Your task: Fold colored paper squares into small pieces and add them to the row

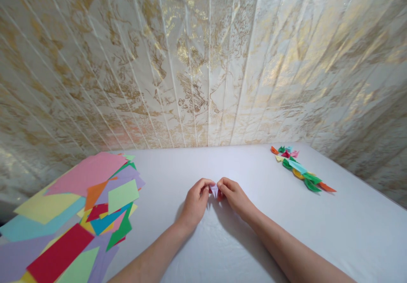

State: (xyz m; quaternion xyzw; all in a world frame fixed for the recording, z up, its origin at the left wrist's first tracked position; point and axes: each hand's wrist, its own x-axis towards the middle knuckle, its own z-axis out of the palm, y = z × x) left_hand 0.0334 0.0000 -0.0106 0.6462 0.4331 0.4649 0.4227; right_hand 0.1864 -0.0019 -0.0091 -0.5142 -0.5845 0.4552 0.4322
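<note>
A small folded piece of lilac paper is pinched between my two hands, just above the white table. My left hand has its thumb and forefinger closed on the paper's left side. On the right side, my right hand grips it the same way, fingers curled. Creases show in the paper, but its exact shape is partly hidden by my fingertips.
A spread of coloured paper sheets and scraps covers the left of the white table. Several small folded paper pieces lie in a row at the back right. A gold-patterned curtain hangs behind the table's far edge.
</note>
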